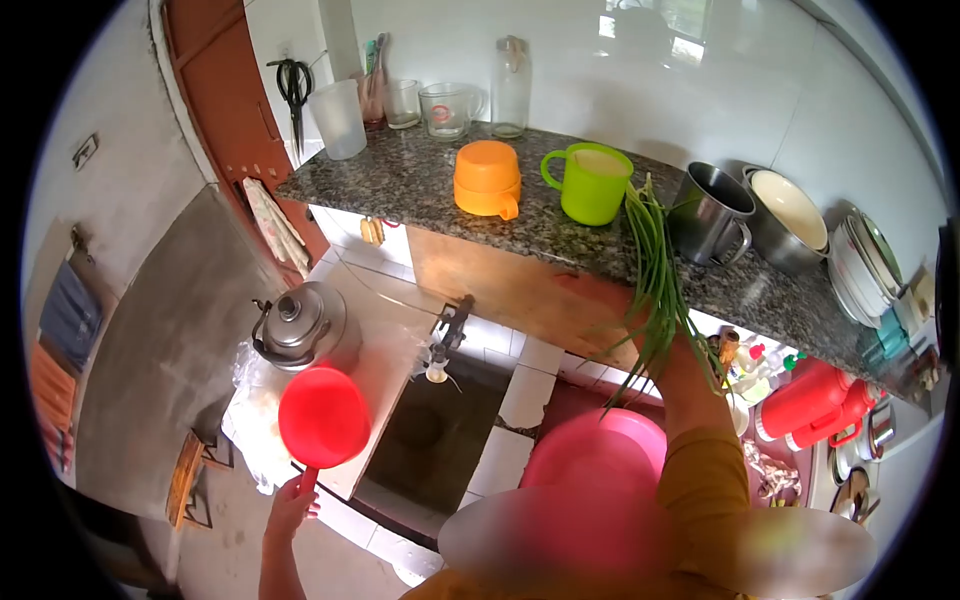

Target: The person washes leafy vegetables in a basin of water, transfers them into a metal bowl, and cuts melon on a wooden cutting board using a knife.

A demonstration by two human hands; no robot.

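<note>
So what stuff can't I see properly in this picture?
All in the head view:
- Right hand: long green leaves cover much of it, so its grip is unclear.
- Pink basin: a blurred patch hides its near side.
- Sink: too dark to make out what lies at the bottom.
- Glass mug: its red mark is too small to read.
- Striped cloth: cut off by the dark round edge.
</note>
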